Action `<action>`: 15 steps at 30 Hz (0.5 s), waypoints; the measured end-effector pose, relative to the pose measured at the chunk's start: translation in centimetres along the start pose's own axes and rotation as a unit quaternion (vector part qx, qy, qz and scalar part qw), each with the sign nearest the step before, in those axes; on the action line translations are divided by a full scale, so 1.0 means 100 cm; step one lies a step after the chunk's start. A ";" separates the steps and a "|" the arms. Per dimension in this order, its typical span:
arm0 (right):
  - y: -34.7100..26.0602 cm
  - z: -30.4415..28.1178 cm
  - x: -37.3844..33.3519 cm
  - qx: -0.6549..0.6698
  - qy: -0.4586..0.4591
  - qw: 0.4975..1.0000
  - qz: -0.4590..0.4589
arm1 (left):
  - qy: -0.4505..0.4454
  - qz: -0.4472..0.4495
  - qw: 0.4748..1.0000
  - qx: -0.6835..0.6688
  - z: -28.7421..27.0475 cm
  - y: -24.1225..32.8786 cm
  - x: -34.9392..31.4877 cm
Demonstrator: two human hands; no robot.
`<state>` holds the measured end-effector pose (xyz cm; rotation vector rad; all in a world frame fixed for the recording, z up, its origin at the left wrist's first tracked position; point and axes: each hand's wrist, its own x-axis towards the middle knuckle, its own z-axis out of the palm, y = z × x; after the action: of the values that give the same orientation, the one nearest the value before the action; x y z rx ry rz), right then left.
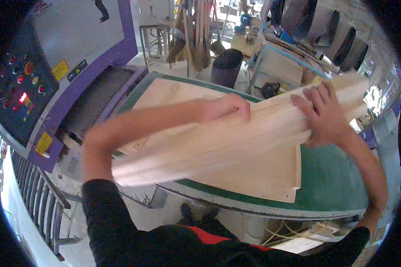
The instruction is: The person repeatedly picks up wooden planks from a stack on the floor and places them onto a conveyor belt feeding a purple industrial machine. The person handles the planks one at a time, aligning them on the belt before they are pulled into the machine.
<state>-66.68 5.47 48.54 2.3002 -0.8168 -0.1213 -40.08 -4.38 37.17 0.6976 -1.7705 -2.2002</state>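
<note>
Nearest the camera, the person's dark top with a red stripe is filling the lower edge, and both bare forearms are reaching up and away from it over a green tabletop [334, 187].

A stack of thin pale wood sheets [263, 178] is lying flat on that tabletop, its near right corner sitting close to the front rim. Above the stack, a long, thin wood sheet [218, 142] is being held aslant, running from low on the left to high on the right; its lower left end is blurred.

The left hand [227, 107] is curling over the far edge of that long sheet near its middle, fingers bent down onto the face, so it is gripping the sheet. The right hand [323, 113] is lying on the upper right part of the same sheet with fingers spread and pressed flat; the thumb is hidden beneath, so whether it is pinching the edge cannot be told.

To the left, a purple and grey machine [98, 62] is standing against the tabletop, with a mesh conveyor belt [96, 102] running into it and a dark control panel [20, 86] showing red lights and buttons.

Farther off, a black bin [227, 66] is standing beyond the tabletop, with long-handled brooms [196, 35] leaning behind it.
</note>
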 end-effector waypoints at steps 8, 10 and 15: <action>-0.094 0.122 -0.016 0.298 -0.044 0.936 0.181 | -0.034 -0.016 0.854 0.519 -0.025 -0.024 -0.010; -0.113 0.147 -0.005 0.277 -0.029 0.944 0.174 | 0.035 0.009 0.827 0.561 -0.029 -0.058 -0.012; -0.084 0.191 0.011 0.488 -0.113 0.810 0.304 | 0.047 -0.123 0.848 0.513 -0.055 -0.086 0.029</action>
<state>-67.07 -1.43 28.80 2.7793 -2.0763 0.4238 -38.82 -8.34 27.38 1.2364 -2.8772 -1.0989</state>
